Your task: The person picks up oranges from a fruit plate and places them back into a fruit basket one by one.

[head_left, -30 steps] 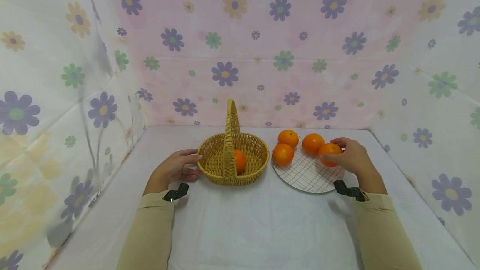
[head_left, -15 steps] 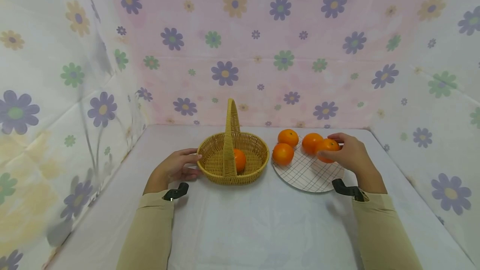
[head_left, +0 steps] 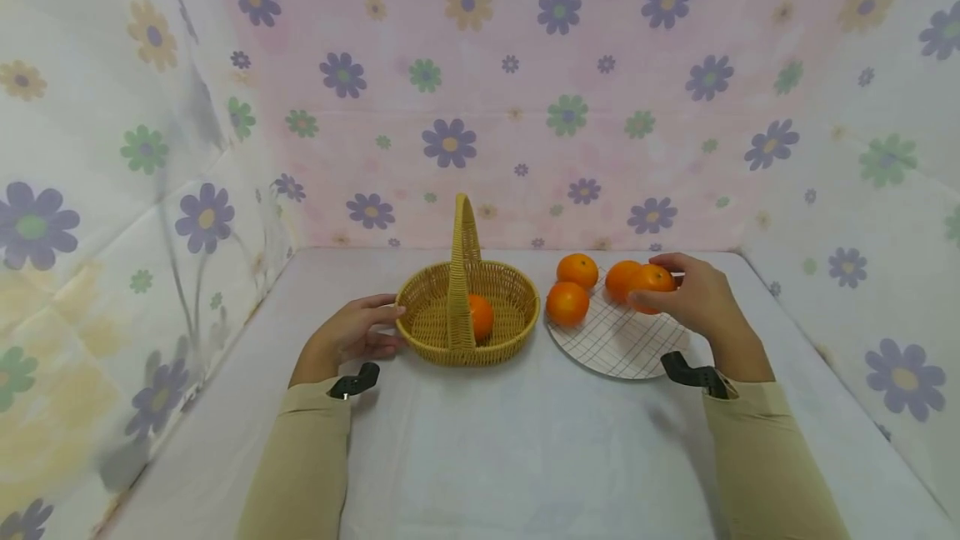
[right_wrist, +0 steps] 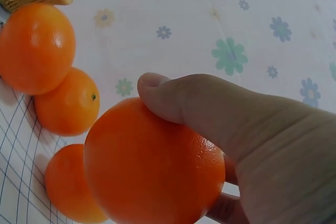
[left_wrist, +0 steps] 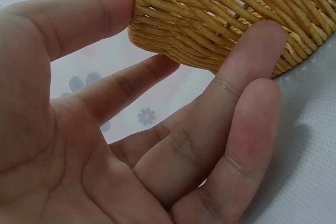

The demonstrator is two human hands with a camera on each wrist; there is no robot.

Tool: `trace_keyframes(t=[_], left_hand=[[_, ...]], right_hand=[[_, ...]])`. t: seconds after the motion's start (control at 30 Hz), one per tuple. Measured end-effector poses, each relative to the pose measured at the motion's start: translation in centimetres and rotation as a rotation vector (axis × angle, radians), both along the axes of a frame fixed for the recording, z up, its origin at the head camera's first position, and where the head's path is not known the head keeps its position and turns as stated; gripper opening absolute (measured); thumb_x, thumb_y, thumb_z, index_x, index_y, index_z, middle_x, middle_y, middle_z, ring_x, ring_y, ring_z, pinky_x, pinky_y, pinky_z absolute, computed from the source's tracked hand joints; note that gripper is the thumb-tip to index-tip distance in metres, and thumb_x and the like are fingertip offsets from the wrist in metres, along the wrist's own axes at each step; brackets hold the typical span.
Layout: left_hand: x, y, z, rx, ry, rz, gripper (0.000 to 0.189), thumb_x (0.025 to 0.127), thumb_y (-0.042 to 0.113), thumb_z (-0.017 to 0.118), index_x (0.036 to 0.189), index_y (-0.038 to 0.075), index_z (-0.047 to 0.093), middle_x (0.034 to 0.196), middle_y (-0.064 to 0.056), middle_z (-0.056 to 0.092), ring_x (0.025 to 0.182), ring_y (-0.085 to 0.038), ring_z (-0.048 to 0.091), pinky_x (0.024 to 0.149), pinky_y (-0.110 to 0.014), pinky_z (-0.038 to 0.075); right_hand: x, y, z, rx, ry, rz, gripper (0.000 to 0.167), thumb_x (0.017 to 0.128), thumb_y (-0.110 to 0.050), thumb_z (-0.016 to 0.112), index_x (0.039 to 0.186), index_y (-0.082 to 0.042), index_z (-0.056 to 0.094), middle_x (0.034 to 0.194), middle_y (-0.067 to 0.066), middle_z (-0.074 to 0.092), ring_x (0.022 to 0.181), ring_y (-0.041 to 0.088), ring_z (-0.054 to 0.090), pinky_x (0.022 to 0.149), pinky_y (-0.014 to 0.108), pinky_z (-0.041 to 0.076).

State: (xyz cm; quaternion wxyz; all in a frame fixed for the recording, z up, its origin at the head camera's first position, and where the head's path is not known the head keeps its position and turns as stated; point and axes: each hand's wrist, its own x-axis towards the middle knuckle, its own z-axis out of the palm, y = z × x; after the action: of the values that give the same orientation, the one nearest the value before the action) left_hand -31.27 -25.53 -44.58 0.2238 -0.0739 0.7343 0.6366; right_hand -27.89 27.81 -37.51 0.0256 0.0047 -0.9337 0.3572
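In the head view my left hand [head_left: 347, 333] rests against the left end of a yellow wicker basket [head_left: 427, 347] with a tall arched handle. Its fingers [left_wrist: 252, 61] lie loosely at the basket's woven wall [left_wrist: 194, 19] in the left wrist view. One orange [head_left: 481, 317] sits inside the basket, partly hidden by the handle. My right hand [head_left: 703, 297] grips another orange [right_wrist: 152, 166] between thumb and fingers, over the far right of a round plate [head_left: 626, 357] with a grid pattern. Behind the held fruit, an orange [head_left: 620, 280] is partly covered.
Two more oranges, a rear one [head_left: 577, 272] and a front one [head_left: 567, 304], lie at the plate's left side, close to the basket. A white cloth [head_left: 480, 457] covers the table. Flowered cloth walls [head_left: 517, 215] stand behind and at both sides.
My right hand has carried its orange slightly up and to the left, so that it overlaps the orange behind it more. My left hand stays at the basket.
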Motion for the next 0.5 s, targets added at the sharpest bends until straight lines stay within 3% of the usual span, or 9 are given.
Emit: trace_keyframes(t=[0.2,0.5], left_hand=[[0.0,0.0,0.1,0.004,-0.001,0.002,0.072,0.1,0.035,0.069,0.162,0.019,0.035,0.146,-0.013,0.057,0.094,-0.024,0.078,0.08,-0.035,0.064],[-0.1,0.0,-0.1,0.014,0.0,0.006,0.074,0.1,0.035,0.07,0.162,0.02,0.034,0.149,-0.014,0.054,0.094,-0.025,0.078,0.081,-0.037,0.064]], right_hand=[[-0.3,-1.3,0.9,-0.011,0.009,0.032,0.084,0.083,-0.054,0.084,0.148,-0.01,0.052,0.144,0.02,0.057,0.125,0.04,0.057,0.102,0.056,0.055],[-0.9,-4.1,1.7,-0.044,0.044,0.087,0.085,0.08,-0.055,0.086,0.147,-0.013,0.055,0.138,0.015,0.061,0.121,0.036,0.06,0.097,0.05,0.059]])
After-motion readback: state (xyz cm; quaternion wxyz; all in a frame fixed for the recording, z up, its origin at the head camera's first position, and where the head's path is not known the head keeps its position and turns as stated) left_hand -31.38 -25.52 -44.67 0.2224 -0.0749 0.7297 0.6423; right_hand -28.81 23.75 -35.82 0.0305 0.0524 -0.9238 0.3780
